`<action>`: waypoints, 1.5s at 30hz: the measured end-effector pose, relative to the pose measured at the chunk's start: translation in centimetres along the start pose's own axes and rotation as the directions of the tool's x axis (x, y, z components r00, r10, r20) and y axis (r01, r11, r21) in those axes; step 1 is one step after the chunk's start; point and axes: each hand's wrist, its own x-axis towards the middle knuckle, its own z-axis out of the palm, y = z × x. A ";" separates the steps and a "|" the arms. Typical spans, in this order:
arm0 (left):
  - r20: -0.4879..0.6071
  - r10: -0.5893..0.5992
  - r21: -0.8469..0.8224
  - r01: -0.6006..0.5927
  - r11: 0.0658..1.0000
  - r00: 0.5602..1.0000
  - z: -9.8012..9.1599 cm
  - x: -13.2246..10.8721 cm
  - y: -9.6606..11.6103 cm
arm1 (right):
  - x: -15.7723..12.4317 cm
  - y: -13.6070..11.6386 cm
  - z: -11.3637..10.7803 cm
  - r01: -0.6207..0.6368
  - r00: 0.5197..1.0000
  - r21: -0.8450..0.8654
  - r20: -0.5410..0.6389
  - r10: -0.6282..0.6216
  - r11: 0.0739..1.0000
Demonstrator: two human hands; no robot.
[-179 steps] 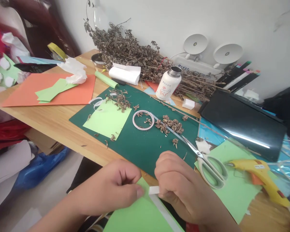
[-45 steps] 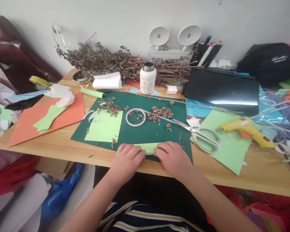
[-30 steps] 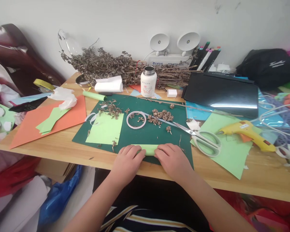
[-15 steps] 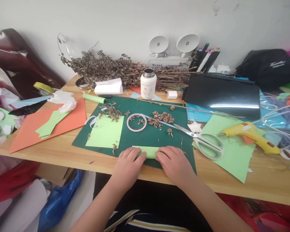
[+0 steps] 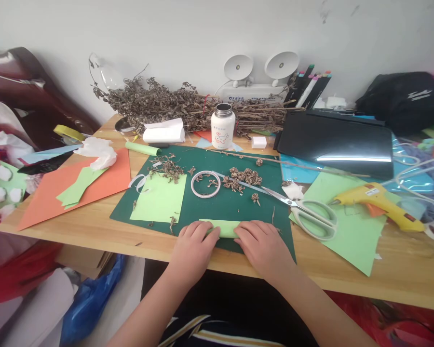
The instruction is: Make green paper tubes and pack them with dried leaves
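Note:
A rolled piece of light green paper [image 5: 224, 229] lies at the front of the dark green cutting mat [image 5: 202, 161]. My left hand [image 5: 194, 245] is closed on its left end, and my right hand [image 5: 262, 246] grips the right end, fingers curled over it. Beyond my hands a roll of tape [image 5: 193, 184] rests flat on the mat, with dried plant bits inside its ring. Dried flower heads [image 5: 244, 177] are heaped to its right. A flat light green sheet [image 5: 161, 205] lies left of the tape, dry stems at its top edge.
Scissors [image 5: 315, 219] and a yellow glue gun [image 5: 381, 201] lie on green paper at the right. A white bottle [image 5: 223, 129] stands open behind the mat, before a bundle of dried plants [image 5: 155, 103]. Orange paper [image 5: 43, 205] sits at the left, a black case [image 5: 334, 142] at the back right.
The view has shifted very slightly. Both hands stay on the rolled green paper, with no clear movement, and the other objects keep their places.

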 end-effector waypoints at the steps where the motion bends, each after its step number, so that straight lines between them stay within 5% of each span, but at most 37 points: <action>1: 0.001 -0.001 0.002 0.001 1.000 1.000 0.0 0.0 0.0 | 0.0 0.0 0.0 -0.001 1.000 -0.004 0.000 0.001 1.000; 30: 0.043 -0.044 0.004 0.044 0.999 0.998 -0.3 1.6 -0.5 | 0.7 0.1 -0.1 -0.040 0.997 -0.077 -0.066 0.035 0.996; 45: 0.212 -0.007 0.118 -0.018 0.993 0.977 -0.7 3.1 -0.8 | 1.5 0.2 -0.7 -0.049 0.990 -0.175 0.120 0.070 0.983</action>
